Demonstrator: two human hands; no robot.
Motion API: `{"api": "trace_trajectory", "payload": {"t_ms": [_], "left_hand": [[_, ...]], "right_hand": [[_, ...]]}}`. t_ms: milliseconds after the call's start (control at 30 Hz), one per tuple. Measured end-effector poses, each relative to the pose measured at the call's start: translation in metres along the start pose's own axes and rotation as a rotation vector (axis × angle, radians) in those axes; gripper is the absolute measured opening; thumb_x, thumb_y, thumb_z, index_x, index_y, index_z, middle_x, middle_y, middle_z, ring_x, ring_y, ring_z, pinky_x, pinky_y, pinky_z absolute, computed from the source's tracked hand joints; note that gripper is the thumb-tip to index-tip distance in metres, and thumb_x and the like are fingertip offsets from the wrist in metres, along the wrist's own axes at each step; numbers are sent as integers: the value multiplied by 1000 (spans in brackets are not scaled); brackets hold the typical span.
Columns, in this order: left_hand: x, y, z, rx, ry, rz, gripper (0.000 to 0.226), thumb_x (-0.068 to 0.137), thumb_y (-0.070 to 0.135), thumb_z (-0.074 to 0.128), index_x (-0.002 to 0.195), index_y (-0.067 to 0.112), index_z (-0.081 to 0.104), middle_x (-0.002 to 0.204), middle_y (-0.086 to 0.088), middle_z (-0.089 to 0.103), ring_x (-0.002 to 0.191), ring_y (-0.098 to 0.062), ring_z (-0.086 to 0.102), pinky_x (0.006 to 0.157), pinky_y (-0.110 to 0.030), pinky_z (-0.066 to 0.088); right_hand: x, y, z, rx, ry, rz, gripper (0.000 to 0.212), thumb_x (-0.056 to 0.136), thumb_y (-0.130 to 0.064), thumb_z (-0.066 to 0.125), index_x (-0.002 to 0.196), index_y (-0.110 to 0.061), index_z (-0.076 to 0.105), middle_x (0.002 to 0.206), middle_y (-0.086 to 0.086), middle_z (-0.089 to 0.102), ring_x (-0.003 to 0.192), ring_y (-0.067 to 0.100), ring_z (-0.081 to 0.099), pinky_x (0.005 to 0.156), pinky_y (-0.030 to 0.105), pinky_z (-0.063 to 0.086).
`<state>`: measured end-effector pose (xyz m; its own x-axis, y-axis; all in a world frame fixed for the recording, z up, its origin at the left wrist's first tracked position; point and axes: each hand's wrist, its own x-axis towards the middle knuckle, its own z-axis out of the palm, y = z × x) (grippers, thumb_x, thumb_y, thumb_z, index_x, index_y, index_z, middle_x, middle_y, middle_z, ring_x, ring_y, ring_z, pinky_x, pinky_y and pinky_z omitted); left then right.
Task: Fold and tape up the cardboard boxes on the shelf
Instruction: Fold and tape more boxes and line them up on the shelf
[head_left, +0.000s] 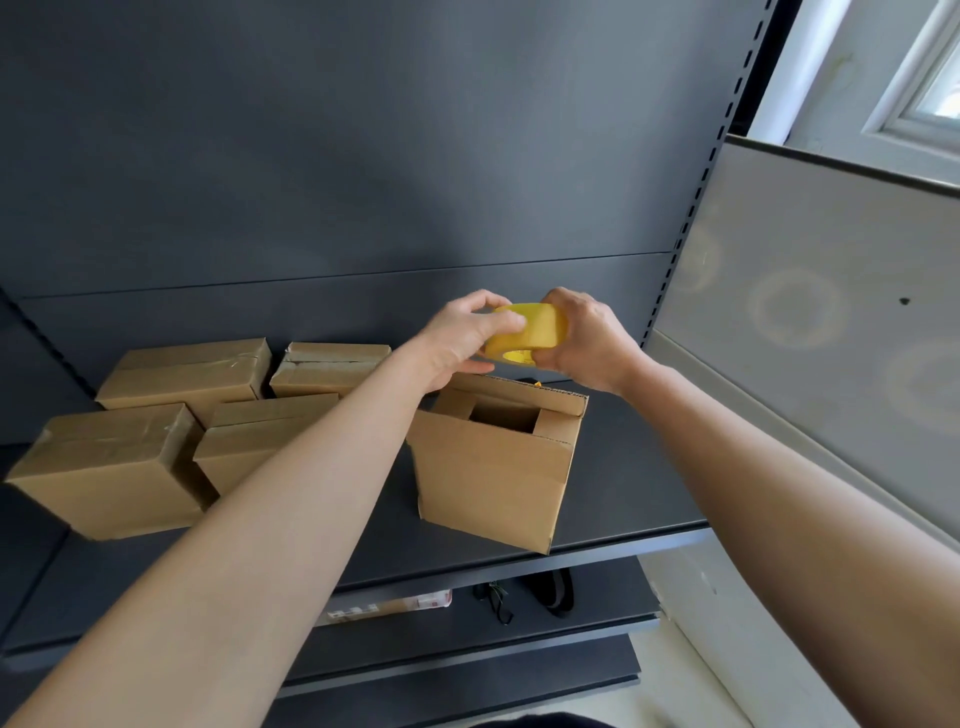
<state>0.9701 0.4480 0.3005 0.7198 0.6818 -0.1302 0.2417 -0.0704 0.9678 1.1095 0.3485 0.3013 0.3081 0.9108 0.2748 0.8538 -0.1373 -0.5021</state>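
While both hands (467, 338) (587, 343) hold tape roll (530, 332), box (493, 467) open.

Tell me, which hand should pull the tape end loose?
Probably the left hand: its fingertips rest on the outer face of the yellow tape roll, where the end would lie. The right hand wraps the roll, steadying it above the open box.
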Motion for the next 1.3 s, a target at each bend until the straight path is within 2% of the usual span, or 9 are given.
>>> {"api": "trace_trajectory", "payload": {"t_ms": [367,567,700,800,933,1067,1133,1233,1300], "left_hand": [[-9,-8,-21,-178,-216,-68,16,90,24,60,106,23,60,127,-11,52,107,-35,60,93,-45,52],[-10,-10,-26,-251,-257,-89,34,89,22,60,122,17,57,132,-15,54,104,-36,63,88,-44,55],[-11,-9,-25,-289,-252,-94,29,91,21,58,120,19,60,130,-15,56,101,-36,65,86,-44,55],[-12,-4,-20,-212,-228,-85,32,88,34,63,116,21,59,127,-11,58,101,-35,66,87,-46,55],[-13,10,-7,-54,-204,-46,62,70,55,69,122,24,55,115,-4,67,105,-25,65,88,-44,54],[-12,7,-6,-260,-262,-25,62,73,48,74,125,21,55,122,-11,63,113,-30,60,90,-49,52],[-10,2,-7,-450,-314,-26,72,63,49,80,123,17,56,116,-14,63,112,-33,60,90,-54,50],[-11,3,-5,-550,-355,-30,44,76,44,69,108,15,59,108,-14,59,104,-34,62,90,-59,48],[-10,6,-3,-513,-337,-41,40,81,39,58,111,13,56,112,-15,56,103,-34,62,90,-59,48]], "right_hand": [[-6,-9,-12,44,-39,-12,45,67,-18,80,105,-10,57,79,-16,40,86,18,42,67,27,32],[-6,-13,-20,107,-61,26,41,64,-9,75,96,-22,53,93,7,52,81,22,47,50,23,36],[-7,-14,-24,128,-40,31,41,64,-5,75,96,-20,55,85,4,53,76,22,49,51,24,37],[-6,-17,-24,120,-17,24,42,65,-8,75,101,-16,56,82,-1,52,77,21,49,53,23,39],[-3,-21,-24,122,-6,-34,48,66,-16,77,108,-19,53,83,-10,50,77,14,49,55,18,36],[-2,-13,-32,254,-17,19,58,66,-24,83,110,-25,46,88,-10,51,78,11,51,60,21,43],[-2,-4,-36,427,-31,94,51,69,-15,81,106,-20,47,85,-4,55,73,12,55,62,27,47],[-3,5,-35,369,38,110,31,76,4,64,92,-19,50,75,-3,54,65,13,51,59,24,43],[-5,3,-32,256,110,101,28,79,4,56,90,-19,47,73,-5,51,62,10,48,50,17,37]]}}
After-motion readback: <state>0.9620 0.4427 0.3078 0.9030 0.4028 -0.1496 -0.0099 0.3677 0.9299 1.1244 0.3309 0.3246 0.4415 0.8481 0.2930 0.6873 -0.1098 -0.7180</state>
